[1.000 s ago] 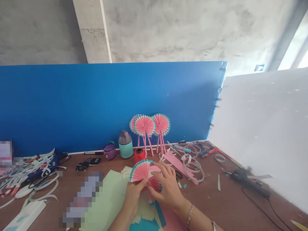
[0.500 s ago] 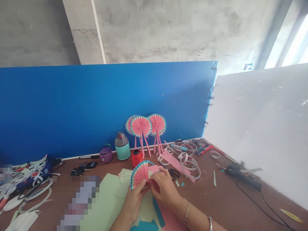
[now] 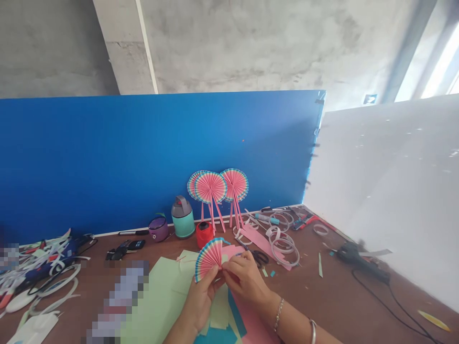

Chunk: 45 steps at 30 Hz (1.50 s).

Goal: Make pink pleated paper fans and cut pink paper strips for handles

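While the left hand's [image 3: 201,297] grip clasps a pleated fan [image 3: 210,258], right hand [image 3: 248,279] at its four o'clock, that grip too obscured to tell, scissors [image 3: 260,258] part-hidden at three.

Half-fan [image 3: 208,258]: matt paper, sharply pleated, ridged. Round fans [image 3: 211,187]: same matt pleated paper, legs [image 3: 213,217] look like folded paper. Light green sheets [image 3: 154,296]: smooth matt paper; pink strip [image 3: 261,241] likewise. Bench [image 3: 301,306]: brown wood look, smooth, faint sheen. Blue partition [image 3: 125,157]: smooth, satin; white panel [image 3: 390,191]: smooth, a few shiny specks. Concrete wall [image 3: 233,48]: rough, matt, blotchy. Turquoise canister [image 3: 183,224]: smooth plastic look, grey lid [image 3: 181,206] duller. Red jar [image 3: 204,235]: glossy plastic look. Purple pot [image 3: 158,229]: smooth, slightly shiny, plastic look. Coiled strips [image 3: 282,241]: translucent, glossy, plastic look. Scissors handles [image 3: 258,260]: black plastic. Corded hand tool [image 3: 366,265]: dark dull plastic. Chain bracelet [image 3: 278,314]: shiny metal links. Bangle [image 3: 313,331]: polished smooth metal.
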Tool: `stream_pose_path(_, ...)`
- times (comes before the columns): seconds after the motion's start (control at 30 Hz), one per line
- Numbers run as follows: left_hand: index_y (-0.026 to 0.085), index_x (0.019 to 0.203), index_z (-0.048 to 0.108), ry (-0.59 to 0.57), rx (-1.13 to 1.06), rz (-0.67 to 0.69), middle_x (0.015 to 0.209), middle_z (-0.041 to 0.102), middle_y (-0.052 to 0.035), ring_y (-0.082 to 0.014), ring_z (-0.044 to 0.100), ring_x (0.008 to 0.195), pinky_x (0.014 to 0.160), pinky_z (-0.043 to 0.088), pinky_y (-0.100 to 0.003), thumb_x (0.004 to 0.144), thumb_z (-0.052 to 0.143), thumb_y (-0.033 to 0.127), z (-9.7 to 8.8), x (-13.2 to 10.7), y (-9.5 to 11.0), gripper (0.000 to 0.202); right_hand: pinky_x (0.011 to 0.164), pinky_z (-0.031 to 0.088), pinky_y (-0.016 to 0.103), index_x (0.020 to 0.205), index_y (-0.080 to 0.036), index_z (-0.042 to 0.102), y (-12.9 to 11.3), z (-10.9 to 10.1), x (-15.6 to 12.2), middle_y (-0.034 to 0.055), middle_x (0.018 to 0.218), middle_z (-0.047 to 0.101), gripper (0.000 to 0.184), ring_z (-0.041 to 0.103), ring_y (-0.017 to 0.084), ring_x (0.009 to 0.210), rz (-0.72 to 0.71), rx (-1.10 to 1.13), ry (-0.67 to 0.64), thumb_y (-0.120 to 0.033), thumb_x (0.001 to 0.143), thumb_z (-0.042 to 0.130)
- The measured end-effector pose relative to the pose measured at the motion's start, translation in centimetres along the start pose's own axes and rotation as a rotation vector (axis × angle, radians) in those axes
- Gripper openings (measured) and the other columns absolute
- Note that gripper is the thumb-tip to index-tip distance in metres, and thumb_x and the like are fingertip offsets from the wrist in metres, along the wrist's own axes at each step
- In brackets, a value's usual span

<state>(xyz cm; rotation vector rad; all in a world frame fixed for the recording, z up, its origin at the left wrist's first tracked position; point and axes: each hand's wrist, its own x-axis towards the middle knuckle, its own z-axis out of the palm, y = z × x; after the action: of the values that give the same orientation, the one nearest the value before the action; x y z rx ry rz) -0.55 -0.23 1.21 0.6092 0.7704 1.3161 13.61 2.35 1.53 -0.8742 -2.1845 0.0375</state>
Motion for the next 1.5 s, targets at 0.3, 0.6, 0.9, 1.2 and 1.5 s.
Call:
stream_pose_path(0.3, 0.012, 0.076, 0.072, 0.006, -0.039, -0.043, 0.085, 0.073, -0.01, -0.0275, 0.064, 0.094, 0.09, 0.048, -0.038, 0.057, 0.08, 0.034, 0.2, 0.0, 0.0, 0.03, 0.066, 0.024, 0.028, 0.072, -0.018, 0.052, 0.1, 0.1, 0.1, -0.0016, 0.062, 0.058, 0.011, 0.048, 0.012, 0.059, 0.038, -0.028, 0.028, -0.011, 0.076, 0.046)
stream_pose_path(0.6, 0.011, 0.076, 0.072, -0.01, -0.051, -0.057, 0.085, 0.072, -0.0109, -0.0259, 0.065, 0.092, 0.091, 0.047, -0.037, 0.06, 0.078, 0.033, -0.1, 0.1, 0.0, 0.028, 0.065, 0.024, 0.029, 0.081, -0.02, 0.058, 0.2, -0.1, 0.2, -0.0009, 0.064, 0.062, 0.019, 0.053, 0.012, 0.06, -0.019, 0.005, 0.001, -0.009, 0.08, 0.043)
stream_pose_path(0.9, 0.012, 0.075, 0.072, 0.031, -0.037, -0.019, 0.083, 0.072, -0.0092, -0.0243, 0.065, 0.089, 0.09, 0.047, -0.036, 0.061, 0.078, 0.032, -0.3, 0.3, -0.1, 0.025, 0.069, 0.025, 0.03, 0.087, -0.019, 0.056, 0.2, 0.1, 0.0, 0.0008, 0.072, 0.064, 0.014, 0.055, 0.014, 0.067, 0.043, 0.023, 0.003, -0.012, 0.078, 0.047)
stream_pose_path(1.2, 0.014, 0.082, 0.072, 0.024, 0.013, 0.052, 0.09, 0.072, -0.0096, -0.0274, 0.063, 0.095, 0.087, 0.048, -0.038, 0.061, 0.077, 0.033, 0.4, -0.1, -0.6, 0.029, 0.068, 0.024, 0.03, 0.079, -0.019, 0.054, -0.2, -0.1, 0.1, 0.0004, 0.07, 0.064, 0.008, 0.055, 0.014, 0.064, 0.066, 0.029, 0.015, -0.014, 0.075, 0.05)
stream_pose_path(1.5, 0.011, 0.077, 0.072, 0.048, 0.13, 0.033, 0.082, 0.073, -0.0101, -0.0259, 0.067, 0.083, 0.079, 0.05, -0.036, 0.06, 0.075, 0.032, -1.2, 0.7, 1.1, 0.027, 0.069, 0.028, 0.029, 0.082, -0.02, 0.058, 0.6, -0.7, 0.0, -0.0006, 0.073, 0.064, 0.019, 0.056, 0.014, 0.069, 0.082, 0.136, -0.016, -0.007, 0.075, 0.046)
